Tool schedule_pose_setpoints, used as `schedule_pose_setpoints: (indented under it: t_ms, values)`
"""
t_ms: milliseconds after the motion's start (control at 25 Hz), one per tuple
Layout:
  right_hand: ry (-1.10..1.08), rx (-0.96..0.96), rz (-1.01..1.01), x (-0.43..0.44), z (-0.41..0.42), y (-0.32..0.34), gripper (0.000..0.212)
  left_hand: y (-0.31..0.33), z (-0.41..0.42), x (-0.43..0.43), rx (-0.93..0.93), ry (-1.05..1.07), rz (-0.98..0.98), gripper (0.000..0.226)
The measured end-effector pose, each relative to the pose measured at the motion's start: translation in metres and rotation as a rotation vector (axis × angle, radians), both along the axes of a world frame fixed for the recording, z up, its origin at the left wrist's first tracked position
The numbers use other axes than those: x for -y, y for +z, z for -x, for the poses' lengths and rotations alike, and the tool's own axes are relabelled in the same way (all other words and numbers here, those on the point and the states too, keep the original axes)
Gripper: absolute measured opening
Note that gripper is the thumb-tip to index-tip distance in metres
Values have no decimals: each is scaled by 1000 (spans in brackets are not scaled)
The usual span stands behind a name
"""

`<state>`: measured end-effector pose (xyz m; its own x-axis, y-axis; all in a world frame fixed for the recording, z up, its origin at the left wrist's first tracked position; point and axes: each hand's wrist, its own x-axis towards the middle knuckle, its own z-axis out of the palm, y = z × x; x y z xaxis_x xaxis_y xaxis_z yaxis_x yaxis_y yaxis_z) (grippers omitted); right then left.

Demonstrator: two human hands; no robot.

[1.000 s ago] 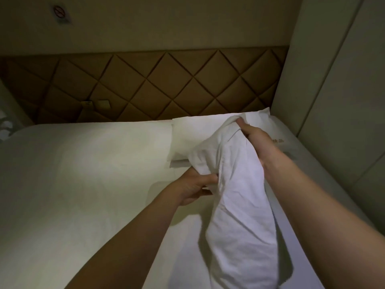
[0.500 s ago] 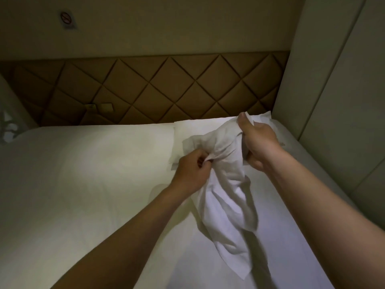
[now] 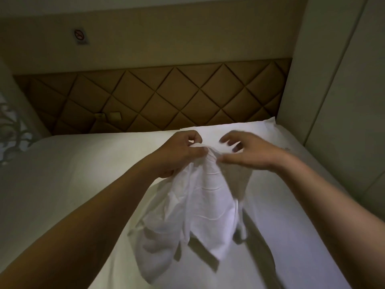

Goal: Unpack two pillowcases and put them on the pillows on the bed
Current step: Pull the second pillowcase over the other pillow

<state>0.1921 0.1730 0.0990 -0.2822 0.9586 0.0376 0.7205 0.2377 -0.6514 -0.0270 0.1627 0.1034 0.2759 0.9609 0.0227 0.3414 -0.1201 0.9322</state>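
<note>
– Two hands are seen above the bed (image 3: 62, 174). How is each grip set?

– The left hand (image 3: 177, 157) is closed on the bunched top edge of the white pillowcase (image 3: 200, 205), which is pinched between thumb and fingers. The right hand (image 3: 252, 151) is spread, its grip open and nothing held. Its thumb lies just beside the gathered cloth, though contact cannot be judged through the blur.

– Where is the pillowcase found?

– It is hung from the left hand's grip and draped towards 6 o'clock, crumpled, with its lower folds over the sheet. Whether the sheet is touched cannot be told.

– And the pillow?

– One flat white pillow (image 3: 256, 126) is laid at 12 o'clock of the hands, against the quilted brown headboard (image 3: 166, 97). A no-smoking sign (image 3: 80, 36) is fixed to the wall at 11 o'clock, and pale wall panels (image 3: 343, 101) are seen at 3 o'clock.
</note>
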Motion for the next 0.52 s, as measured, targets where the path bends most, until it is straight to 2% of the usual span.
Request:
schedule_pose_setpoints:
  t_ms: [80,160,280,400,520]
  values:
    - [156,-78,-1,8,24,-10,35,9,-2,6,-43,-32,36,18]
    - [178,-159,-147,9,42,-15,9,18,-1,9,-72,-86,76,19]
    - [148,-280,-172,6,45,-7,17,36,12,9,-126,-110,89,4]
    - [150,-415,43,9,45,6,17,52,18,6,-167,-91,65,12]
    - [182,-574,60,11,58,22,16,65,10,5,-219,-105,-47,21]
